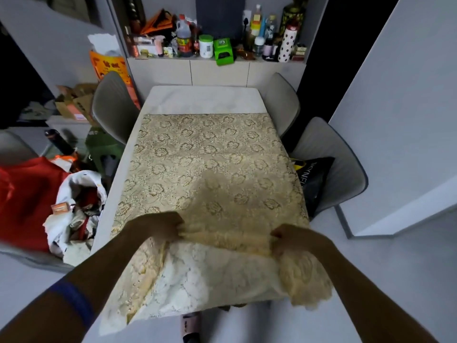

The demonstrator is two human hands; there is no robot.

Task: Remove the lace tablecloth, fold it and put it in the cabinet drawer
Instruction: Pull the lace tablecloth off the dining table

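A cream and gold lace tablecloth [207,159] covers most of the white table [205,99]; a bare strip of tabletop shows at the far end. The cloth's near part is bunched and hangs over the table's near edge. My left hand [160,225] grips a gathered fold of the cloth at the near left. At the near right my right hand [291,237] grips another bunch of it. Both forearms reach in from the bottom corners. Beyond the table stands a low cabinet [217,71] with flat fronts; no drawer is open.
Grey chairs stand at the left [111,105], far right [282,100] and near right [331,154]; a black bag [314,177] lies on the last. Bottles and boxes crowd the cabinet top [215,49]. Red cloth, bags and cartons pile up left [74,206]. A slippered foot [191,326] shows below.
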